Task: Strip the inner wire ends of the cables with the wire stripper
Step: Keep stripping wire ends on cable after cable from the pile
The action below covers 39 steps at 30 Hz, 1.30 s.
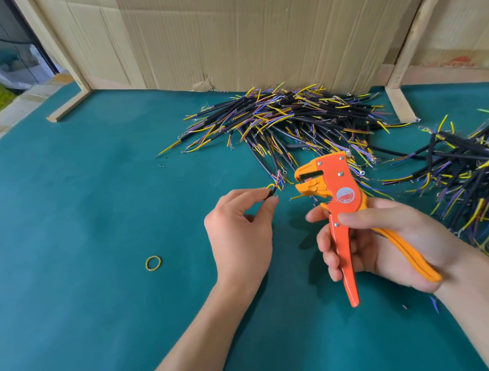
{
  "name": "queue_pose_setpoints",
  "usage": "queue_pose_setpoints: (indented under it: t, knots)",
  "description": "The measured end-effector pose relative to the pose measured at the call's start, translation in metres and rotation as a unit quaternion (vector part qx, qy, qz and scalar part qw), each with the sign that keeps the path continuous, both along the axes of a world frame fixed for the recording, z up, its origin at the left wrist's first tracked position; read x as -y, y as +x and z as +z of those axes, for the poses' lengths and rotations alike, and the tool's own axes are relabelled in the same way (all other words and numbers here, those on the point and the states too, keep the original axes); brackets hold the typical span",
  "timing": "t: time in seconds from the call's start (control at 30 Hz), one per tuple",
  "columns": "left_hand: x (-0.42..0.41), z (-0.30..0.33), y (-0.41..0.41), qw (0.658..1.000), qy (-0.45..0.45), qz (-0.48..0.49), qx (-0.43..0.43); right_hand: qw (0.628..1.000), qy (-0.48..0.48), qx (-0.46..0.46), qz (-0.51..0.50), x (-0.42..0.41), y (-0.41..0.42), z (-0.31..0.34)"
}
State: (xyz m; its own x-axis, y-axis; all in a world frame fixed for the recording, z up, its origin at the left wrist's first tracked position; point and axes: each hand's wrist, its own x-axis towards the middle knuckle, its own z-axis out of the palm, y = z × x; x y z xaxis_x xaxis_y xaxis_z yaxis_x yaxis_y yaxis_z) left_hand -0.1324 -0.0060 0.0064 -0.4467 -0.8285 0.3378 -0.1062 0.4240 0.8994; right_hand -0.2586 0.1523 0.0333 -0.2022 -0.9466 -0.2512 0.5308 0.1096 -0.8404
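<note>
wire stripper point(337, 196) upright, head pointing left

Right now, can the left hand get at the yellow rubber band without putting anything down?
Probably not cleanly. The green mat between the left hand and the rubber band lies open, but that hand's fingers pinch a black cable, so it would have to let go first.
</note>
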Motion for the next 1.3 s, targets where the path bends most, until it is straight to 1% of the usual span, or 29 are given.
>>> queue_pose_setpoints:
  t: [0.1, 0.2, 0.33, 0.5, 0.7, 0.93, 1.3]
  knots:
    - [0.0, 0.0, 0.0, 0.997, -0.08, 0.023, 0.007, 1.0, -0.004, -0.001, 0.016, 0.002, 0.001, -0.002]
    - [0.001, -0.002, 0.002, 0.99, -0.137, 0.041, 0.006, 1.0, -0.005, 0.005, 0.028, 0.004, 0.004, -0.003]
    - [0.002, -0.004, 0.002, 0.973, -0.228, 0.038, 0.015, 1.0, 0.003, 0.014, 0.011, 0.007, 0.008, -0.002]
    - [0.001, -0.005, 0.002, 0.956, -0.287, 0.03, 0.045, 1.0, 0.01, 0.009, 0.001, 0.006, 0.011, 0.003]
    - [0.001, -0.006, 0.003, 0.947, -0.316, 0.026, 0.05, 0.999, 0.029, 0.0, -0.018, 0.007, 0.016, 0.009]
    - [0.001, -0.006, 0.003, 0.948, -0.314, 0.027, 0.047, 0.999, 0.041, -0.012, -0.025, 0.008, 0.018, 0.008]
    - [0.002, -0.008, 0.003, 0.948, -0.315, 0.024, 0.039, 0.999, 0.043, -0.003, -0.025, 0.008, 0.016, 0.008]
